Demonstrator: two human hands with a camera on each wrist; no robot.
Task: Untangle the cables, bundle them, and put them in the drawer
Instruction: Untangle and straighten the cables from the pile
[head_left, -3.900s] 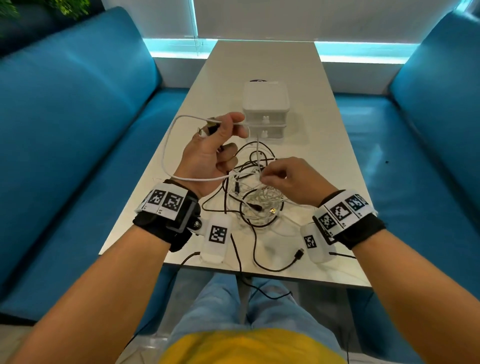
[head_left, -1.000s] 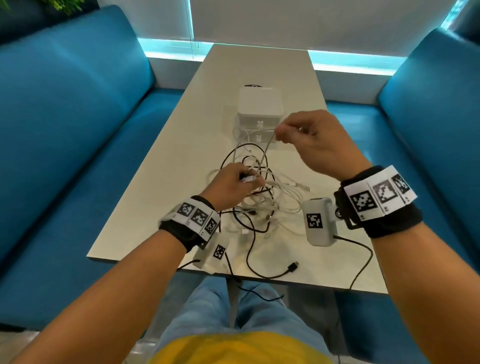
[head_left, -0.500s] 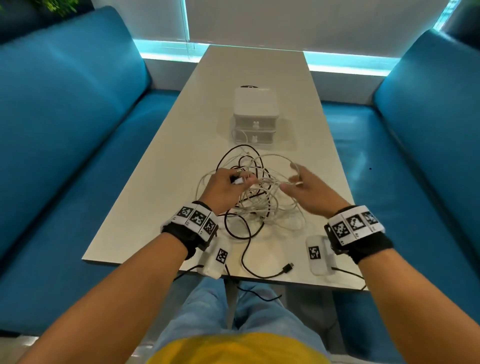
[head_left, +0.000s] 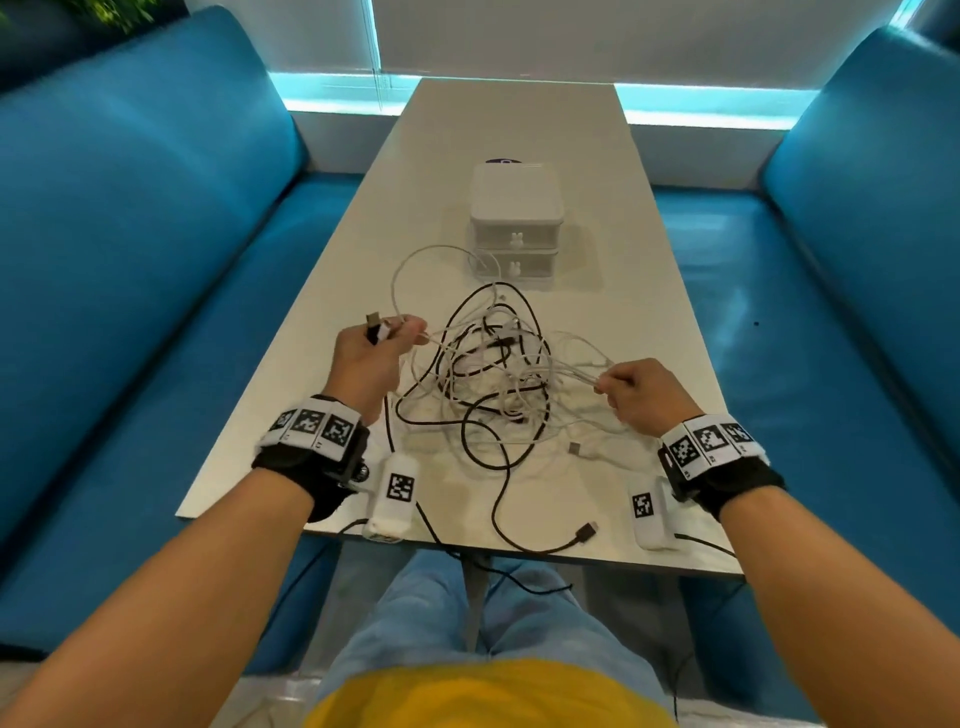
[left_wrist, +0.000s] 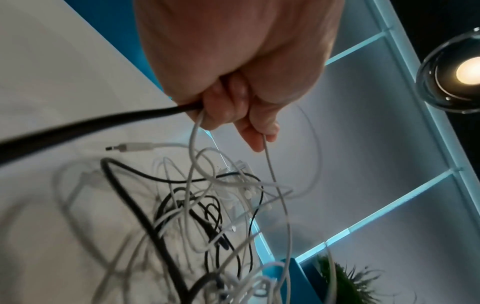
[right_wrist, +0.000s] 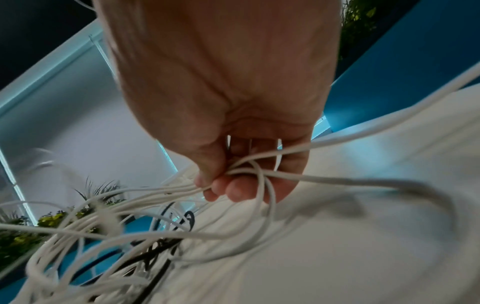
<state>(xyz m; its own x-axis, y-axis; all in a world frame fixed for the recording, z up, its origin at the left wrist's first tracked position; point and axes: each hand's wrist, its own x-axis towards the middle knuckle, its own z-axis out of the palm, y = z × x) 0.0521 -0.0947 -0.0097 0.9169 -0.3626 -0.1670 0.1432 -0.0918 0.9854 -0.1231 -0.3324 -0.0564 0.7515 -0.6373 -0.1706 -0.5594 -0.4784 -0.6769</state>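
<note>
Only head view shows drawer unit beyond cables.

Both bare forearms wear black wrist straps topped with white bands of black square markers. A small white marker-tagged camera unit hangs under each wrist. The person wears blue jeans and a yellow top.

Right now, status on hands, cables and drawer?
Left hand grips black and white cable ends. Right hand pinches white strands. Cables a tangle on the table. Drawers shut.
</note>
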